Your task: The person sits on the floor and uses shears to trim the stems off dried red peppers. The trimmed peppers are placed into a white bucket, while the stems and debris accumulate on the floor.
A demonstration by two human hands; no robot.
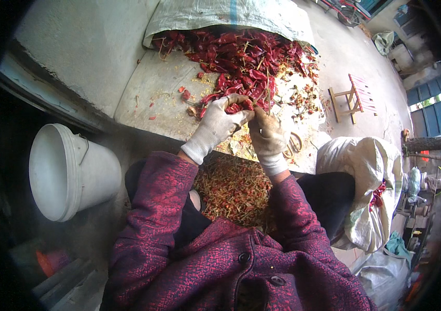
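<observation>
My left hand (pixel 214 124), in a whitish work glove, is closed around a dried red chili pepper (pixel 234 108). My right hand (pixel 269 136), gloved too and stained brown at the fingers, is pinched against the pepper's right end; its fingertips partly hide what they grip. Just beyond both hands lies a heap of dried red chili peppers (pixel 246 57), spilling from a white woven sack (pixel 200 14) with a blue stripe. Beside my right wrist, rusty loops like scissor handles (pixel 294 144) rest on the pale work surface (pixel 145 98).
Between my legs lies a mass of stems and red scraps (pixel 233 189). A white bucket (pixel 98 168) lies tilted at the left. At the right stand an open white sack (pixel 350 155) with red peppers in it and a small wooden stool (pixel 354 101). A wall (pixel 80 52) borders the left.
</observation>
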